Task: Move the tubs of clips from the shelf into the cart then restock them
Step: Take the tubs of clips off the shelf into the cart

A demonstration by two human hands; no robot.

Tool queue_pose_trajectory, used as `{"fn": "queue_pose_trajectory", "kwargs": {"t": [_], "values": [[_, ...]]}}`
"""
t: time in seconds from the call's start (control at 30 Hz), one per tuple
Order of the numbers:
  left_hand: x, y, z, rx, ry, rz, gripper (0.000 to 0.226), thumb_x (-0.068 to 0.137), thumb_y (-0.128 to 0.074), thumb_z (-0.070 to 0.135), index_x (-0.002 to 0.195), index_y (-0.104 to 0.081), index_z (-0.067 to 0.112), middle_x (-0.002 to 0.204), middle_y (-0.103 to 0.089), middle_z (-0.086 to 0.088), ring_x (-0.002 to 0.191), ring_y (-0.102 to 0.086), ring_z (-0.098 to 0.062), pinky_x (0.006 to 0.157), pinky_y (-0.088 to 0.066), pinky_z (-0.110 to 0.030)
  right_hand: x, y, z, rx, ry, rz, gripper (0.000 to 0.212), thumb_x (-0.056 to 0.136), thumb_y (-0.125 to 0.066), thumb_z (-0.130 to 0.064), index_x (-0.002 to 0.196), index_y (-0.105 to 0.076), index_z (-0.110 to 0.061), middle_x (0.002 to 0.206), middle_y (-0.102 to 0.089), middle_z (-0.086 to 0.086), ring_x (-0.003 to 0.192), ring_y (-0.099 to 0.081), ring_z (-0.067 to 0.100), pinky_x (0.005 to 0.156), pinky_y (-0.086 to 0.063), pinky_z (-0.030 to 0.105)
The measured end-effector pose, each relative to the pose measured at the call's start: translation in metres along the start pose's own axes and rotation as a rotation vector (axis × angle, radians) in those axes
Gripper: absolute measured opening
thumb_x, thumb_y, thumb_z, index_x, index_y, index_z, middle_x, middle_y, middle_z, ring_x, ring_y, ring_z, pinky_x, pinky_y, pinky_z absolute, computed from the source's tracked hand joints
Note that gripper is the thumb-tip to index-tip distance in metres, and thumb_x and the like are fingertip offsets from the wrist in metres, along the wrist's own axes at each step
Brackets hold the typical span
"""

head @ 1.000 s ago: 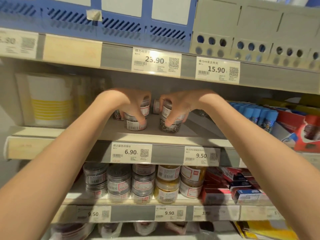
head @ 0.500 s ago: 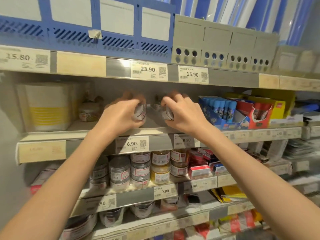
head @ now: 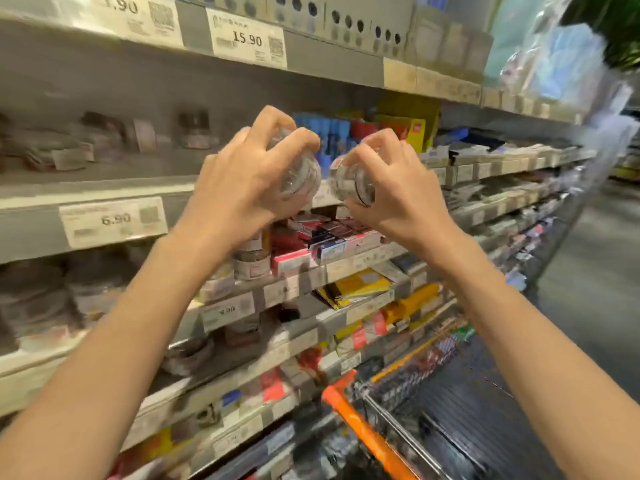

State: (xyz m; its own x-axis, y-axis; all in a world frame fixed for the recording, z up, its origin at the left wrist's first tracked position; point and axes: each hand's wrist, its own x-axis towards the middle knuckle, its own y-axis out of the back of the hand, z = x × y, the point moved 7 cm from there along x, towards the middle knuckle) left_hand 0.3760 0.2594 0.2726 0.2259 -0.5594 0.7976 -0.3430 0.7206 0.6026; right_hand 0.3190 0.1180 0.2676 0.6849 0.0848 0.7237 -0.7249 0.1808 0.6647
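Both arms raised before the shelf; left hand curled round a clear round tub, right hand gripping another tub, held in air above wire cart

Open cart below, shelf leftward

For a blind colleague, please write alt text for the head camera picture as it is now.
Two bare hands, each holding a small clear tub of clips: left hand on the left tub, right hand on the right tub, lifted in front of stocked store shelves. A cart with an orange rim is at the lower right.
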Motion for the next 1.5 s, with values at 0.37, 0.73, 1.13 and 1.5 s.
{"fn": "queue_pose_trajectory", "kwargs": {"t": [0.37, 0.73, 1.13, 1.5], "values": [[-0.005, -0.187, 0.104, -0.261, -0.136, -0.322, 0.057, 0.070, -0.077, 0.033, 0.115, -0.041, 0.032, 0.122, -0.044, -0.004, 0.098, -0.055, -0.031, 0.064, -0.050, -0.046, -0.167, -0.053, 0.105, -0.068, -0.220, -0.364, 0.040, 0.076, -0.071, -0.029, 0.107, -0.050, -0.017, 0.113, -0.049, 0.010, 0.091, -0.050, 0.033, 0.048, -0.034, 0.029], [-0.065, -0.411, 0.224, -0.349, -0.220, -0.788, 0.061, 0.073, -0.074, 0.033, 0.127, -0.046, 0.023, 0.125, -0.041, -0.004, 0.104, -0.053, -0.030, 0.066, -0.044, -0.036, -0.347, -0.155, 0.210, 0.025, -0.563, -0.687, 0.052, 0.079, -0.069, -0.033, 0.122, -0.044, -0.020, 0.125, -0.042, 0.008, 0.104, -0.045, 0.031, 0.053, -0.039, 0.033], [-0.199, -0.597, 0.294, -0.451, -0.071, -1.343, 0.049, 0.083, -0.067, 0.023, 0.124, -0.042, 0.028, 0.143, -0.032, -0.010, 0.098, -0.060, -0.027, 0.058, -0.042, -0.031, -0.545, -0.267, 0.261, 0.287, -1.078, -0.926, 0.054, 0.080, -0.068, -0.034, 0.125, -0.042, -0.022, 0.123, -0.037, 0.002, 0.108, -0.044, 0.025, 0.064, -0.041, 0.031], [-0.337, -0.681, 0.318, -0.352, -0.044, -1.672, 0.069, 0.080, -0.069, 0.035, 0.136, -0.033, 0.020, 0.139, -0.033, -0.010, 0.112, -0.053, -0.032, 0.088, -0.047, -0.040, -0.684, -0.361, 0.230, 0.497, -1.519, -1.062, 0.044, 0.077, -0.069, -0.027, 0.115, -0.046, -0.023, 0.123, -0.039, 0.003, 0.103, -0.051, 0.023, 0.080, -0.050, 0.038]]}}
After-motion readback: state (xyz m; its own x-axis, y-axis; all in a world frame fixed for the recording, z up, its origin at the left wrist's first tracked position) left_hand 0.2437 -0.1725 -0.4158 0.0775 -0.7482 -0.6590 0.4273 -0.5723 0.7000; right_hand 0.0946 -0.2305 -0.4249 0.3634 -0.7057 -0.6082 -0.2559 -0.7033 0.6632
